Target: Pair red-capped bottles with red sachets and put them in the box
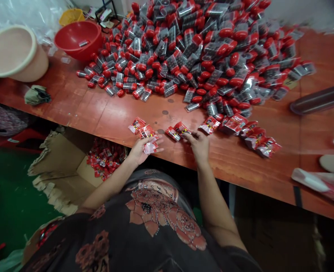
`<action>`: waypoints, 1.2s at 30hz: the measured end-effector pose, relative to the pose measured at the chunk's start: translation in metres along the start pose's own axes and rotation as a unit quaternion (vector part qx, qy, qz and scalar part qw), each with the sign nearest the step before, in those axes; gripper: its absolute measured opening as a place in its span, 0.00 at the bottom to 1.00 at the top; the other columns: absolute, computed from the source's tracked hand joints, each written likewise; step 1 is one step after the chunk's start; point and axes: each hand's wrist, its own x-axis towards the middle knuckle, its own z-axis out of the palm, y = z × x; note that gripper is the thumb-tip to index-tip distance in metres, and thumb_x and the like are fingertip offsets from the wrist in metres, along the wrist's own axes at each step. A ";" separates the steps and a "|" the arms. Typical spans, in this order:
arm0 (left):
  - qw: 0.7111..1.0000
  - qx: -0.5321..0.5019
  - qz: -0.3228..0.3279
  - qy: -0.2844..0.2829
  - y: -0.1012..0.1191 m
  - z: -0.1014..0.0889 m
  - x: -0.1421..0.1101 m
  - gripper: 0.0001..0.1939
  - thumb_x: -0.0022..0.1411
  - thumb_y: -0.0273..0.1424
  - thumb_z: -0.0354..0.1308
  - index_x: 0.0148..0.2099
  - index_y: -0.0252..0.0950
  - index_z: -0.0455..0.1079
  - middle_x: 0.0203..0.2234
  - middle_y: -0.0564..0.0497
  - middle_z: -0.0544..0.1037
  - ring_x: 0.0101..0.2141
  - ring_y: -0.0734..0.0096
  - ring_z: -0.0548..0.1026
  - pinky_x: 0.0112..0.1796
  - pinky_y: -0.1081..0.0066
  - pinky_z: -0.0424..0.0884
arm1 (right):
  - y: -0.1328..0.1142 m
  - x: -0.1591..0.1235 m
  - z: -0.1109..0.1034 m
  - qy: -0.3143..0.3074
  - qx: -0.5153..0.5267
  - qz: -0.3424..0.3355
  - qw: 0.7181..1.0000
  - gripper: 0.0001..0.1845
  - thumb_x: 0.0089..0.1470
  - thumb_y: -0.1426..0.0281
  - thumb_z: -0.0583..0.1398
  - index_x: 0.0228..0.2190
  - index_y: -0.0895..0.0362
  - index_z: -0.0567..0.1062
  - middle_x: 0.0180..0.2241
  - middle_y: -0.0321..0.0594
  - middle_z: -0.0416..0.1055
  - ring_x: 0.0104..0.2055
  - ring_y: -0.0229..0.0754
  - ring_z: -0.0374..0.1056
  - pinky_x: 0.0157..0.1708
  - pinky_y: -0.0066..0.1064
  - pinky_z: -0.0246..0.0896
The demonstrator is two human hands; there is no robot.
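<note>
My left hand (pixel 139 151) is at the table's front edge, thumb over a small red and white printed packet (pixel 150 146) that lies across its fingers. Just beyond it are two more red packets, one of them a flat red packet (pixel 136 125). My right hand (pixel 200 146) pinches the near edge of a red packet (pixel 181 128) on the tabletop. Touching that one on its left is another packet (pixel 173 133). To the right of my right hand lies a single packet (pixel 209 125), then a row of several overlapping packets (pixel 254 136).
A large heap of clear tubes with red caps (pixel 184 49) covers the back of the table (pixel 84 109). At left stand a red bowl (pixel 79 37), a cream tub (pixel 14 53) and a crumpled cloth (pixel 37 95). Below, a cardboard box (pixel 62 166) contains many red packets. A dark tube (pixel 320 99) lies right.
</note>
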 end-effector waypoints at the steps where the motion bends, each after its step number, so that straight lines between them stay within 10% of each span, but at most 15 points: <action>1: 1.000 0.009 0.011 0.003 0.000 0.000 0.000 0.10 0.55 0.23 0.60 0.41 0.31 0.74 0.41 0.40 0.81 0.44 0.58 0.78 0.44 0.56 0.76 | -0.001 0.004 -0.003 0.000 -0.052 -0.008 0.999 0.23 0.46 0.56 0.65 0.39 0.60 0.79 0.33 0.42 0.73 0.32 0.42 0.68 0.36 0.36 0.65; 5: 0.997 0.040 0.063 0.025 -0.007 0.002 0.002 0.11 0.48 0.25 0.68 0.37 0.30 0.75 0.36 0.43 0.82 0.38 0.60 0.80 0.42 0.60 0.77 | -0.023 -0.011 0.011 0.028 -0.141 -0.104 0.984 0.25 0.51 0.56 0.62 0.48 0.57 0.76 0.43 0.46 0.69 0.35 0.42 0.68 0.42 0.38 0.64; 12: 0.992 0.109 0.068 0.002 -0.004 0.005 0.002 0.20 0.39 0.25 0.73 0.39 0.32 0.76 0.33 0.45 0.82 0.33 0.62 0.80 0.36 0.65 0.78 | -0.045 -0.038 0.057 -0.130 0.078 -0.116 0.982 0.15 0.54 0.64 0.60 0.44 0.53 0.75 0.33 0.36 0.74 0.35 0.41 0.69 0.38 0.32 0.67; 21: 0.987 0.068 0.145 0.016 0.001 0.011 0.021 0.19 0.38 0.26 0.74 0.36 0.31 0.75 0.29 0.49 0.81 0.29 0.69 0.79 0.36 0.70 0.76 | -0.063 -0.009 0.038 -0.223 -0.242 -0.276 0.903 0.22 0.61 0.69 0.52 0.56 0.52 0.67 0.40 0.44 0.77 0.41 0.46 0.72 0.41 0.35 0.65; 29: 0.987 -0.029 0.145 0.061 0.009 0.016 0.032 0.15 0.39 0.21 0.72 0.30 0.30 0.72 0.25 0.52 0.79 0.25 0.75 0.77 0.30 0.75 0.74 | -0.068 0.098 0.027 0.037 -0.419 -0.084 0.903 0.24 0.61 0.57 0.53 0.51 0.61 0.70 0.47 0.59 0.69 0.45 0.53 0.70 0.41 0.39 0.61; 36: 0.991 -0.055 0.101 0.071 0.015 0.013 0.027 0.08 0.44 0.21 0.66 0.31 0.29 0.74 0.26 0.49 0.81 0.27 0.70 0.78 0.34 0.70 0.77 | -0.049 0.101 0.047 0.024 -0.464 -0.073 0.882 0.21 0.56 0.65 0.56 0.49 0.62 0.69 0.46 0.58 0.66 0.43 0.55 0.69 0.42 0.42 0.61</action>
